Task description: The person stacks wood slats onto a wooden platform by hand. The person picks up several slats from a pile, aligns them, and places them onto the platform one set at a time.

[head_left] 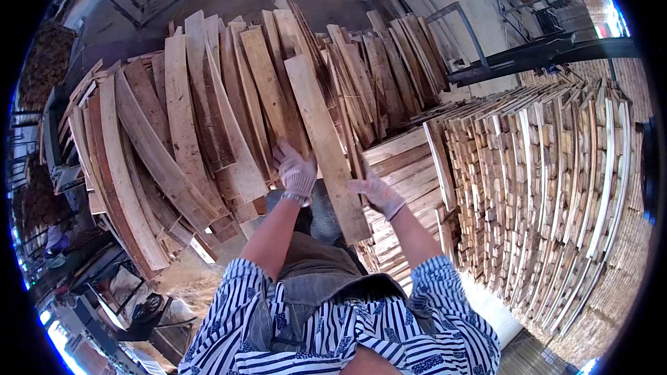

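Note:
Both hands wear pale knit gloves. A long pale wooden plank (321,132) tilts across the middle, its near end overhanging the front of a heap of rough planks (182,111). My right hand (379,193) grips the plank's right edge, thumb on the wood; its other fingers are partly hidden. To the left of that plank, my left hand (297,173) has its fingers spread against the lower end of a brown, knotty board (267,87). No board is wrapped in the left hand's grip.
A tall, layered stack of boards (535,187) fills the right side, with flat boards (406,167) beside it. Behind the heap stand dark metal frames (479,48). Tools and clutter (139,305) lie at lower left.

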{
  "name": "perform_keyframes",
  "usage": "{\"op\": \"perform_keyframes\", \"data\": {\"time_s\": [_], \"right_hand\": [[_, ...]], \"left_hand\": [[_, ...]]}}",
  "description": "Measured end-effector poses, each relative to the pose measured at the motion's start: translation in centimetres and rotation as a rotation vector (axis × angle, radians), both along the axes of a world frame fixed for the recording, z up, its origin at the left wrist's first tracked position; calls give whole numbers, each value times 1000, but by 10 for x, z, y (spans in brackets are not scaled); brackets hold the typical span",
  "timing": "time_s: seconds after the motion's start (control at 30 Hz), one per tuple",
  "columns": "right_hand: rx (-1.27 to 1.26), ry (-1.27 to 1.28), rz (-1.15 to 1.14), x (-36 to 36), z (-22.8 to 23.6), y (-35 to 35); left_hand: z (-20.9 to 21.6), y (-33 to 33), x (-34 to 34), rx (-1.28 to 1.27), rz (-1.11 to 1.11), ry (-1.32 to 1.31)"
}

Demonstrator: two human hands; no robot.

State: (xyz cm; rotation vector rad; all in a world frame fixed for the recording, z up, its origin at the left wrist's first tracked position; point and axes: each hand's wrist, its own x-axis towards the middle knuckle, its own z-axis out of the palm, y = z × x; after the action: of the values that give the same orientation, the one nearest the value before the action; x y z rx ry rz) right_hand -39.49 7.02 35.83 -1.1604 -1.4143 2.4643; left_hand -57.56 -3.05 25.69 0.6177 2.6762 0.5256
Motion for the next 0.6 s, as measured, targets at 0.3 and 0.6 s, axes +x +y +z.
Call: {"op": "perform_keyframes", "data": {"time_s": [0.3, 0.6], "right_hand": [[83, -81, 22, 8, -24, -19], [-16, -247, 130, 61, 63, -79]], "left_hand": [[-8, 3, -37, -297, -49, -255], [74, -120, 90, 745, 410, -1666]]}}
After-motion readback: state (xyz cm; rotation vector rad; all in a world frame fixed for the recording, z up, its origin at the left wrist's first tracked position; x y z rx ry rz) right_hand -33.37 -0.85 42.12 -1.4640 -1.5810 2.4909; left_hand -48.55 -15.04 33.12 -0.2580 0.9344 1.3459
